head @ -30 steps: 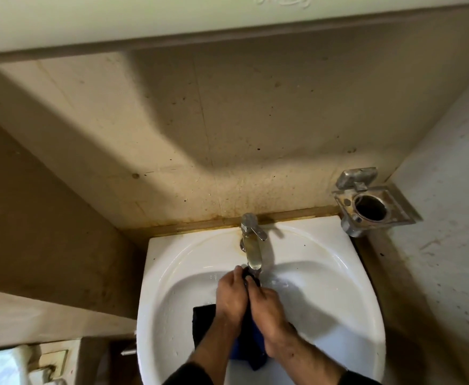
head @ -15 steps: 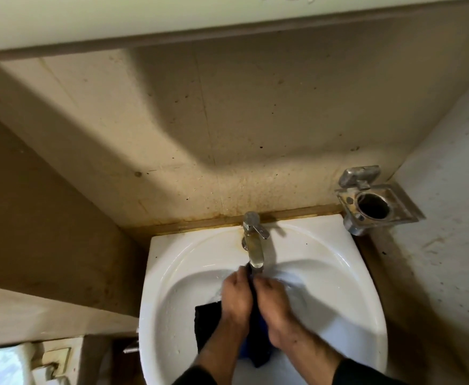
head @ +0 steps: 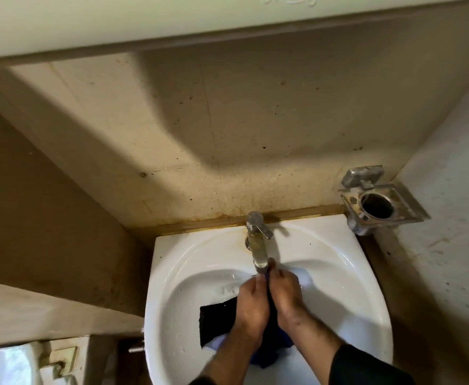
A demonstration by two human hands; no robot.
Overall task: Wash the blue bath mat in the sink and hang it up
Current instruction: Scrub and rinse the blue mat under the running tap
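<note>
Gripping the blue bath mat (head: 216, 319), both hands' fingers (head: 258, 283) clamp it beneath the faucet (head: 258, 251).

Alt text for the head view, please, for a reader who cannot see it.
Two hands, left hand and right hand, grip a dark blue bath mat together in a white ceramic sink, right under a steel tap. A square metal holder hangs on the stained wall.
</note>
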